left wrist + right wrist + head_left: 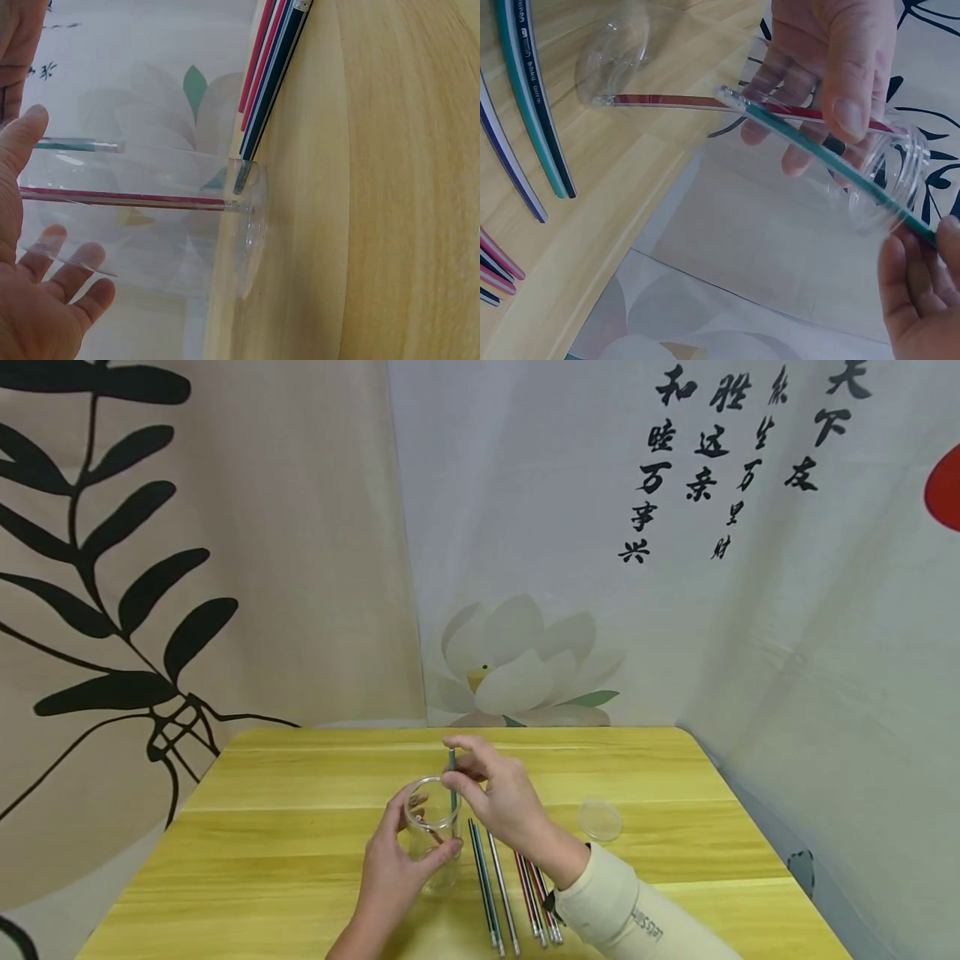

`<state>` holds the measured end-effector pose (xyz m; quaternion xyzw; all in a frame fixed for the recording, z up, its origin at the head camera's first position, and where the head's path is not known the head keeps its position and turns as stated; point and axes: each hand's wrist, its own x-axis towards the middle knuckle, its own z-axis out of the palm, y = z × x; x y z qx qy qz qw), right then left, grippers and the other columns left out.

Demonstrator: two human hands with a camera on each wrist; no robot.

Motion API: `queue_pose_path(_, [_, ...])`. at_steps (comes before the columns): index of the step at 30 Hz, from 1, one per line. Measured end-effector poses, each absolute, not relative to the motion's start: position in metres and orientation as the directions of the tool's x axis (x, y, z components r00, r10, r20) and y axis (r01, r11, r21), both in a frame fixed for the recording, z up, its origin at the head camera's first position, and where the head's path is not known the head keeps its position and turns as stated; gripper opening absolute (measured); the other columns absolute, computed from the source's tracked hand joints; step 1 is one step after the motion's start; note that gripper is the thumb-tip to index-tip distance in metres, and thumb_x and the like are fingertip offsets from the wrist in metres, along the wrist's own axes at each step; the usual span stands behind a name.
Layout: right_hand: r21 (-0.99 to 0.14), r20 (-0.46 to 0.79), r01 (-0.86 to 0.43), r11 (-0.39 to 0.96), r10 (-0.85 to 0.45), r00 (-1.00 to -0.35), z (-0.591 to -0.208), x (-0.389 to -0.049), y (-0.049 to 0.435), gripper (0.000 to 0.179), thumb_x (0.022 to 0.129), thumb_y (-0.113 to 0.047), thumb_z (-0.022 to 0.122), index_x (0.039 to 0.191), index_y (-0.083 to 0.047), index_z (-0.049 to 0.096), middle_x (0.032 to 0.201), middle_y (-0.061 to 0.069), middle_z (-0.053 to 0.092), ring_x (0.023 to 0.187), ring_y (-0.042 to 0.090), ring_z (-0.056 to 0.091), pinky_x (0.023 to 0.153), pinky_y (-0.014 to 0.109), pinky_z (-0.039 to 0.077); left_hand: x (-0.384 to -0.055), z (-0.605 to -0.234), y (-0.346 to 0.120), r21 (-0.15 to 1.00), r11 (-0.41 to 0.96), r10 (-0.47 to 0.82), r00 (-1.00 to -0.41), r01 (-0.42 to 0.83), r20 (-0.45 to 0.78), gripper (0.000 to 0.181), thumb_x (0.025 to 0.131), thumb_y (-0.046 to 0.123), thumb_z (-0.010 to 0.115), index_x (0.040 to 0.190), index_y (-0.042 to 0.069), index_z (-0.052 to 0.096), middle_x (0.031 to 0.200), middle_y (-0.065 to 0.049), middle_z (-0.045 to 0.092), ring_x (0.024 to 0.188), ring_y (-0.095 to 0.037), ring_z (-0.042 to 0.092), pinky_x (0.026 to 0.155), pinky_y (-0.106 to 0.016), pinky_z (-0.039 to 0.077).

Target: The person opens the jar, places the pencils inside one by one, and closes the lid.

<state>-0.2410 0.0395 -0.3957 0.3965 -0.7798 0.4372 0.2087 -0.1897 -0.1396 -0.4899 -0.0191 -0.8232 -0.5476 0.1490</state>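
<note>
**Green pencil (821, 154) pinched at the mouth of a clear jar (172, 240)**

The left hand (393, 868) grasps the clear jar round its side, thumb on the near side and fingers curled about the far side. The right hand (491, 785) is just above and to the right of it, thumb and fingers pinching the green pencil near its upper end. That pencil points down — its silvery tip lowest — and overlaps the jar's mouth and upper wall (I cannot tell for certain whether it is inside the wall or just outside).

Within the left hand's hold, a red pencil (667, 100) already leans inside the jar, its silvery end down at the base.

More pencils lie on the wooden table (262, 827). Just right of the left hand are a green and black pair (484, 885), with a paler pencil (504, 893) beside them. Farther right, under the line of the right forearm, is a bunch of red and dark striped pencils (534, 897) — partly hidden by the pale sleeve (607, 893) on that arm. A clear round disc (600, 820) lies to the right of the right wrist. Beyond both hands hangs a backdrop with a printed lotus (532, 660).
</note>
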Motion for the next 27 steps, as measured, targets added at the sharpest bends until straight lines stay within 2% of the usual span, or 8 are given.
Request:
queue_pose_path(5, [-0.427,0.737,-0.850,0.308,-0.426,-0.524,-0.400,-0.243,0.036,0.040,0.094,-0.005,0.079,0.130,-0.009,0.061,0.092,0.009,0.083,0.078,0.016,0.079,0.071,0.018,0.061,-0.190,-0.491,-0.140,0.897,0.395,-0.129,-0.955,0.199,0.269,0.094,0.077,0.035,0.098,0.154,0.036,0.045,0.146,-0.003,0.066,0.131,-0.031,0.063,0.112,-0.080,0.038])
queue_pose_path(9, [-0.352,0.786,-0.875,0.332,-0.403,-0.469,-0.402,-0.244,0.033,0.038,0.091,-0.004,0.081,0.124,-0.010,0.064,0.099,0.009,0.082,0.084,0.018,0.082,0.073,0.019,0.063,-0.190,-0.491,-0.141,0.897,0.393,-0.124,-0.955,0.202,0.269,0.094,0.077,0.034,0.098,0.154,0.036,0.045,0.147,-0.005,0.066,0.132,-0.034,0.063,0.112,-0.081,0.037])
queue_pose_path(12, [-0.304,0.798,-0.871,0.387,-0.395,-0.454,-0.405,-0.245,0.030,0.033,0.089,-0.008,0.085,0.118,-0.011,0.069,0.102,0.006,0.081,0.089,0.017,0.081,0.077,0.022,0.064,-0.190,-0.491,-0.141,0.899,0.390,-0.119,-0.957,0.200,0.265,0.094,0.077,0.035,0.098,0.154,0.035,0.045,0.148,-0.008,0.066,0.132,-0.035,0.063,0.112,-0.083,0.035])
queue_pose_path(16, [-0.224,0.792,-0.849,0.478,-0.419,-0.444,-0.410,-0.248,0.026,0.023,0.085,-0.016,0.089,0.105,-0.012,0.077,0.096,-0.001,0.081,0.090,0.014,0.076,0.079,0.024,0.062,-0.190,-0.491,-0.141,0.901,0.391,-0.118,-0.960,0.189,0.253,0.093,0.078,0.037,0.098,0.155,0.036,0.045,0.148,-0.006,0.065,0.132,-0.034,0.063,0.111,-0.084,0.035])
queue_pose_path(19, [-0.229,0.758,-0.833,0.504,-0.444,-0.477,-0.412,-0.248,0.024,0.017,0.085,-0.018,0.090,0.097,-0.012,0.080,0.091,-0.001,0.079,0.088,0.014,0.072,0.077,0.022,0.061,-0.190,-0.491,-0.142,0.901,0.396,-0.118,-0.963,0.179,0.244,0.093,0.078,0.038,0.097,0.155,0.038,0.045,0.147,-0.002,0.066,0.131,-0.032,0.062,0.110,-0.081,0.039])
queue_pose_path(24, [-0.371,0.621,-0.764,0.528,-0.471,-0.627,-0.408,-0.245,0.024,0.009,0.089,-0.019,0.087,0.092,-0.012,0.082,0.088,0.000,0.080,0.089,0.016,0.070,0.075,0.024,0.061,-0.190,-0.490,-0.142,0.897,0.409,-0.114,-0.965,0.169,0.235,0.092,0.080,0.043,0.095,0.156,0.040,0.043,0.144,0.002,0.067,0.130,-0.028,0.062,0.108,-0.078,0.042])
queue_pose_path(27, [-0.412,0.548,-0.728,0.548,-0.489,-0.679,-0.405,-0.245,0.024,0.008,0.092,-0.020,0.085,0.093,-0.013,0.083,0.089,-0.001,0.082,0.092,0.017,0.071,0.077,0.026,0.062,-0.190,-0.490,-0.142,0.896,0.411,-0.116,-0.966,0.166,0.233,0.092,0.080,0.044,0.095,0.156,0.041,0.043,0.145,0.002,0.067,0.130,-0.028,0.062,0.108,-0.077,0.042])
